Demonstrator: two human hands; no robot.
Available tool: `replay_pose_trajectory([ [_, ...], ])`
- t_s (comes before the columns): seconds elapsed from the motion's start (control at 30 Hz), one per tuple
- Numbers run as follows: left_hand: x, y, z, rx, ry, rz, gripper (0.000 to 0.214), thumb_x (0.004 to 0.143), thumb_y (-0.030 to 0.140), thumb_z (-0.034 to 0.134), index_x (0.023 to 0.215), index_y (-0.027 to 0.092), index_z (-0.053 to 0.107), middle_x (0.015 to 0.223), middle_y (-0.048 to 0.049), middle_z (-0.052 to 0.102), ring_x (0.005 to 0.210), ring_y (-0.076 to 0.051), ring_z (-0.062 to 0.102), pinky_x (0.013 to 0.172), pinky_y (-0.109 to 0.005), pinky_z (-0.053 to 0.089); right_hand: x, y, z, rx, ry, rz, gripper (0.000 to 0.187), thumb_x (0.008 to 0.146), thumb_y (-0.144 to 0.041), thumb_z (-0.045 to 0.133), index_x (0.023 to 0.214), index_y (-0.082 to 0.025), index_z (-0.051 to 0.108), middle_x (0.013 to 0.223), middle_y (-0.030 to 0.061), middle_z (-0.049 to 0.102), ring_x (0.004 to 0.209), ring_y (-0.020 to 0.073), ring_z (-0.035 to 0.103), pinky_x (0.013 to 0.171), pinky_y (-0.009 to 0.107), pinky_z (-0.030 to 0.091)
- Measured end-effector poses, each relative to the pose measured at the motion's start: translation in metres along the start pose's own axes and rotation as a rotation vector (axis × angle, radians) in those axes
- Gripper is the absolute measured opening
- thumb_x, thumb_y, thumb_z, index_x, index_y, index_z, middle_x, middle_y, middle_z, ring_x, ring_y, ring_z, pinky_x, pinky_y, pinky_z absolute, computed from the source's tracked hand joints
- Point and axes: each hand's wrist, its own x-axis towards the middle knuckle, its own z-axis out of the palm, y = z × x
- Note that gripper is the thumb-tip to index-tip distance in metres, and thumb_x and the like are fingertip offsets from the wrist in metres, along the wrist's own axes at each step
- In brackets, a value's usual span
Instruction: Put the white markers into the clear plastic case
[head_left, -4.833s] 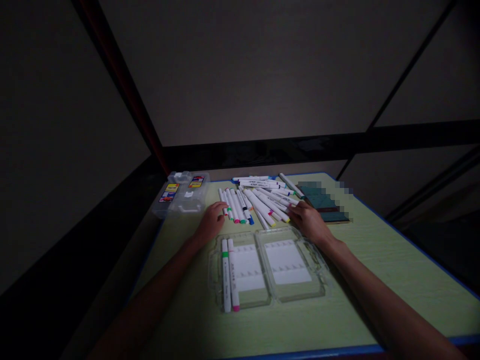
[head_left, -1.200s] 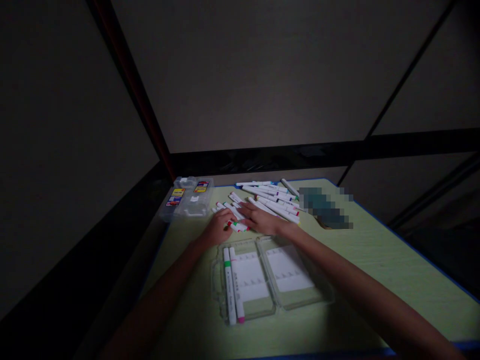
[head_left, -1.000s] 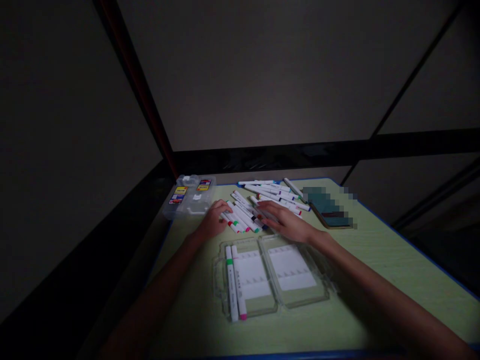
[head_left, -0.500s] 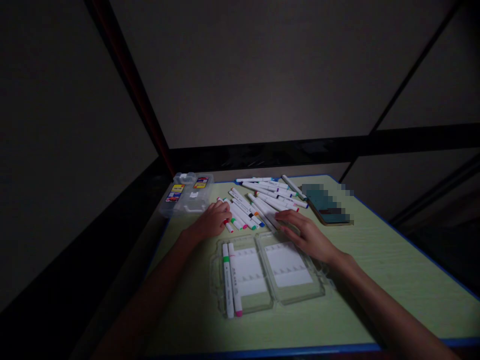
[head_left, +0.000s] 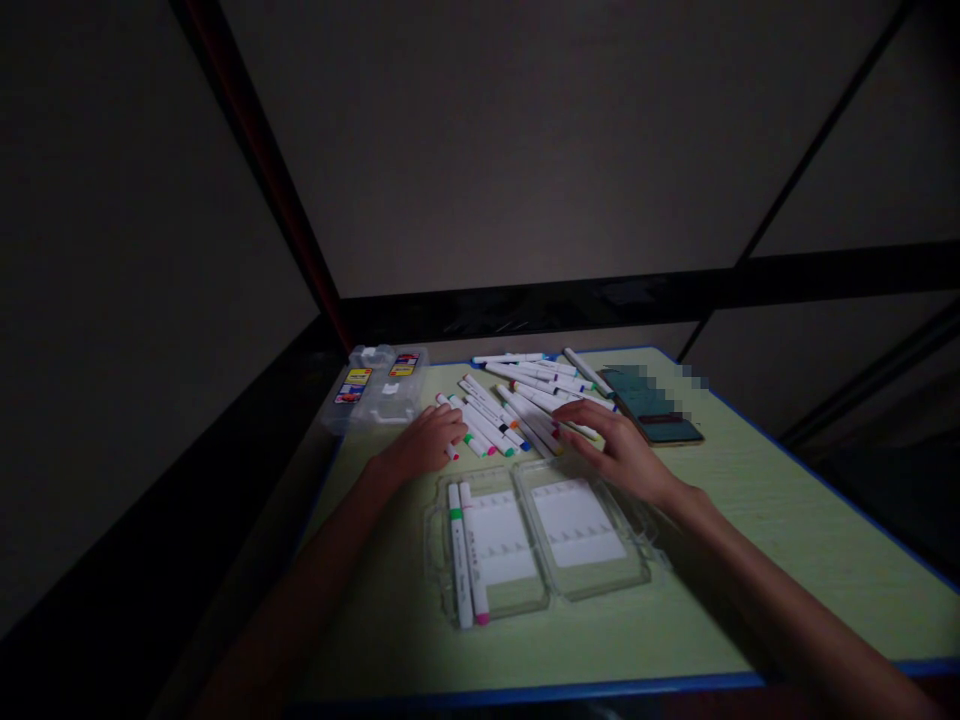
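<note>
Several white markers (head_left: 510, 415) with coloured caps lie loose on the far half of a pale green table (head_left: 750, 520). My left hand (head_left: 424, 440) rests at the left end of the pile, fingers curled down on the nearest markers. My right hand (head_left: 611, 445) hovers at the pile's right side, fingers spread and touching markers. An open clear plastic case (head_left: 585, 580) lies flat in front of my hands. Two markers (head_left: 466, 555), one green-capped and one pink-capped, sit in its left half.
A shut clear plastic box (head_left: 379, 392) with coloured stickers stands at the far left corner. A dark teal book-like thing (head_left: 652, 410) lies at the far right. The table has a blue edge (head_left: 600, 690) and dark surroundings.
My right hand slid from the pile's left side across to its right. The markers have been spread out and shifted. My left hand stayed at the left end.
</note>
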Motion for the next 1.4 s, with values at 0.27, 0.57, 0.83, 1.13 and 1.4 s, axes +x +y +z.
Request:
replay_pose_trajectory([
  [0.27, 0.004, -0.001, 0.001, -0.064, -0.030, 0.008, 0.024, 0.065, 0.001, 0.041, 0.073, 0.016, 0.058, 0.079, -0.0049, 0.054, 0.085, -0.019, 0.046, 0.076, -0.031, 0.034, 0.008, -0.011, 0.011, 0.025, 0.023, -0.038, 0.022, 0.086, -0.024, 0.038, 0.096, -0.017, 0.056, 0.099, 0.0092, 0.058, 0.092, 0.0209, 0.054, 0.081, 0.035, 0.043],
  [0.57, 0.004, 0.003, -0.009, 0.014, 0.029, -0.016, 0.017, 0.079, 0.010, 0.043, 0.079, 0.016, 0.059, 0.087, -0.0055, 0.053, 0.087, -0.018, 0.046, 0.083, -0.033, 0.034, -0.003, -0.011, 0.018, -0.104, -0.133, -0.068, 0.024, 0.085, -0.016, 0.037, 0.103, -0.016, 0.053, 0.099, 0.0103, 0.057, 0.092, 0.0205, 0.053, 0.082, 0.034, 0.044],
  [0.83, 0.006, 0.015, -0.048, -0.241, 0.259, -0.121, 0.012, 0.079, 0.025, 0.052, 0.079, 0.016, 0.059, 0.086, -0.0043, 0.056, 0.084, -0.016, 0.050, 0.076, -0.029, 0.040, -0.005, -0.019, 0.019, -0.109, -0.131, -0.085, 0.024, 0.085, -0.017, 0.037, 0.102, -0.017, 0.054, 0.100, 0.0108, 0.057, 0.094, 0.0215, 0.053, 0.082, 0.037, 0.044],
  [1.13, 0.021, 0.037, -0.048, -1.354, 0.580, -0.610, 0.023, 0.064, 0.033, 0.062, 0.069, 0.012, 0.056, 0.068, -0.0020, 0.060, 0.066, -0.012, 0.057, 0.063, -0.025, 0.047, -0.007, -0.022, 0.028, 0.413, 0.008, 0.192, 0.022, 0.083, -0.027, 0.047, 0.104, -0.020, 0.047, 0.096, 0.0062, 0.058, 0.085, 0.0159, 0.057, 0.076, 0.032, 0.048],
  [1.4, 0.026, 0.055, -0.025, -1.689, 0.477, -0.642, 0.029, 0.059, 0.034, 0.068, 0.066, 0.011, 0.054, 0.068, -0.0015, 0.059, 0.067, -0.011, 0.057, 0.064, -0.024, 0.048, -0.005, -0.027, 0.035, 0.794, 0.063, 0.381, 0.026, 0.074, -0.042, 0.059, 0.078, -0.018, 0.050, 0.067, -0.0010, 0.058, 0.059, 0.0112, 0.057, 0.056, 0.025, 0.048],
])
